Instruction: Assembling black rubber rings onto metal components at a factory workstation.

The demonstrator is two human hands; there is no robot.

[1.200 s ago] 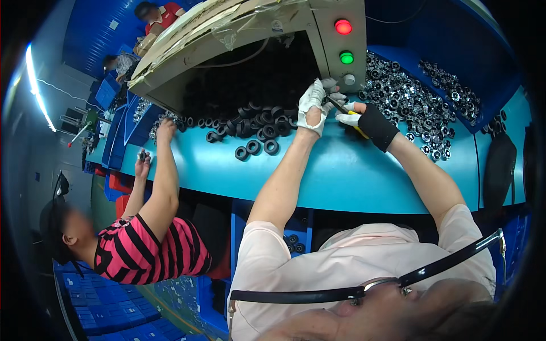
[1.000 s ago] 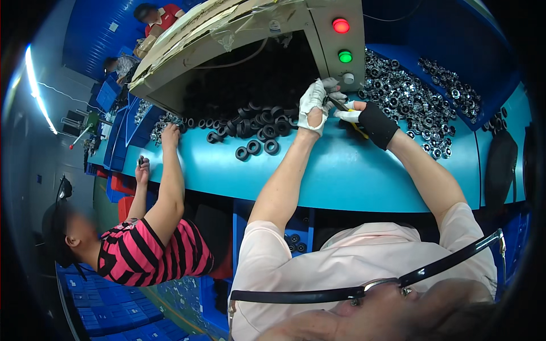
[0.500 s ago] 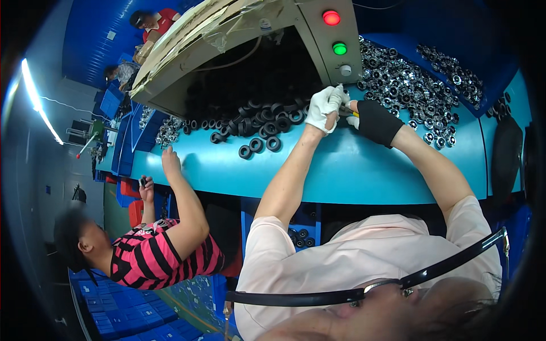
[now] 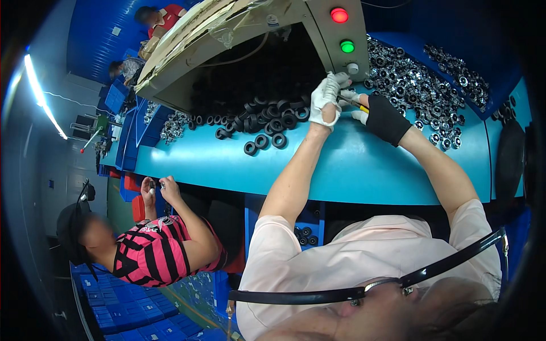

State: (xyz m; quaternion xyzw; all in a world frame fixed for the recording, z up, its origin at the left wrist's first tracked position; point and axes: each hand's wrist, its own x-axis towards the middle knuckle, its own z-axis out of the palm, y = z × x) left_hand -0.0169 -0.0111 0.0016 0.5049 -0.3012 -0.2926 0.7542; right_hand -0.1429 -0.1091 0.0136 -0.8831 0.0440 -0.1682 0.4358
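Close in front of the machine's control panel, my left hand (image 4: 325, 102) wears a white glove, its fingers closed; whatever they hold is hidden. Beside it, my right hand (image 4: 388, 120) has a black glove over white fingertips. It grips a slim metal hand tool (image 4: 351, 102) with yellow on its handle, perhaps pliers. The tool's far end points at my left fingers. To the left lie many black rubber-looking rings (image 4: 267, 122), some inside the dark machine opening. Right of my hands spreads a heap of shiny metal wheel-like parts (image 4: 409, 79).
The beige machine (image 4: 335, 62) stands on the turquoise table (image 4: 239, 170), a red and a green light lit on its panel. A blue bin (image 4: 483, 94) with more metal parts is at right. At left sits a co-worker in a striped shirt (image 4: 151, 256), holding small parts.
My hands have drawn slightly apart, and more of the tool shows between them. The co-worker's raised hand has come down from the table edge to meet the other hand.
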